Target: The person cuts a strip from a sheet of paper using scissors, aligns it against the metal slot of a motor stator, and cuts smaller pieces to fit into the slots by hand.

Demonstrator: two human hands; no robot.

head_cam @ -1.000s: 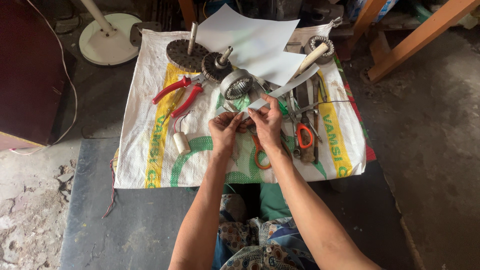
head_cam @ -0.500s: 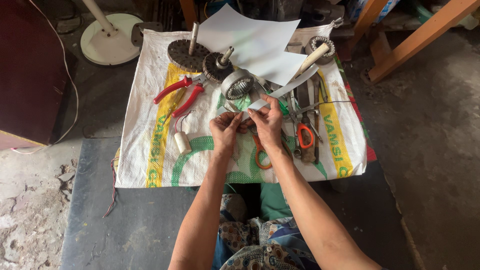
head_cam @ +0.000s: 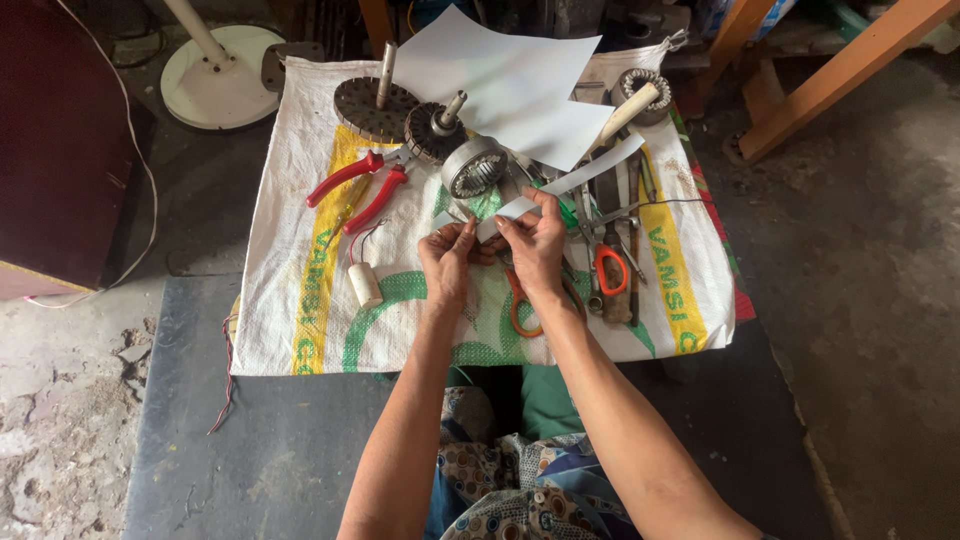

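The sack is white with yellow stripes and green curves, the pliers have red handles, the scissors have orange handles, the paper sheets and strip are white, and the capacitor is cream with red and black wires.

Soft daylight is lighting the scene evenly, no hard shadows. White paper sheets beyond the fingers are glaring slightly, almost clipping. Dark cabinet far left of the fingers is sinking into shadow. Focus is holding sharp; edges are bowing mildly from the wide lens.
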